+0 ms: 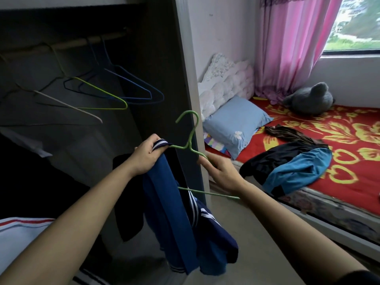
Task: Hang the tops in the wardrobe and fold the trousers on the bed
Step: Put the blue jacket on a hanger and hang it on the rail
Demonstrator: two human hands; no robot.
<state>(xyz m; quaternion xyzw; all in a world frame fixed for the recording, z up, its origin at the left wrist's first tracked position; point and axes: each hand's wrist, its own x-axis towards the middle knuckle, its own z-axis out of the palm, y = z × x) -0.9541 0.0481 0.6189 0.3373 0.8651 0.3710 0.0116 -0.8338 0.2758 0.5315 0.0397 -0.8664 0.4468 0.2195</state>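
Observation:
My left hand [147, 157] grips the striped collar of a blue top [170, 208] against one arm of a green wire hanger [190, 138]. The top hangs down below it, navy and blue with white stripes. My right hand [219, 171] holds the hanger's other arm, fingers curled around the wire. Both hands are in front of the open wardrobe [156, 58], whose rail [67, 45] carries several empty hangers [115, 95]. On the bed [349, 140] lie a black and blue garment [292, 171] and a brown one [287, 134].
The wardrobe's side panel [193, 79] stands between the hands and the bed. A blue pillow [236, 124], a white cushion [226, 83] and a grey plush toy [310, 99] lie at the bed's head. Pink curtain [287, 48] beside a window. White cloth with red stripes [22, 233] at lower left.

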